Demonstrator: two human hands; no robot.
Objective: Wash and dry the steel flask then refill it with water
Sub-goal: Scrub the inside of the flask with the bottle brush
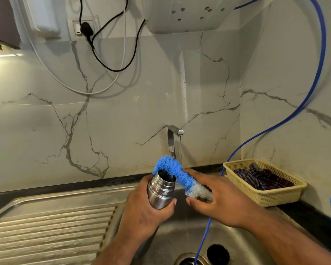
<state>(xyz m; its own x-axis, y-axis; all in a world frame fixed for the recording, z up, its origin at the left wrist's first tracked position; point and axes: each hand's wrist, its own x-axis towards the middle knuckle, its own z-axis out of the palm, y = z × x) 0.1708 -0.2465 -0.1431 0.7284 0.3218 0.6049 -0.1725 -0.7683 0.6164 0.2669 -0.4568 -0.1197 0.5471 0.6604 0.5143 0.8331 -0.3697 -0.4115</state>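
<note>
A ribbed stainless-steel draining board (pixel 52 226) was fitted at the left. The cylindrical polished-steel flask (pixel 161 190) was held tilted over the steel sink basin (pixel 180 236), its threaded mouth open, and was wrapped by the curled fingers of the left hand (pixel 141 211). A bottle brush of stiff blue and white bristles (pixel 178 176) was bent across the rim and was pinched at its white section by the right hand (pixel 218 197). The tip should be aligned with the bore, entered straight and rotated, with the slick body gripped firmly. A yellow perforated plastic basket (pixel 266 194) holding checked cloth (pixel 262 178) was placed at the right.
</note>
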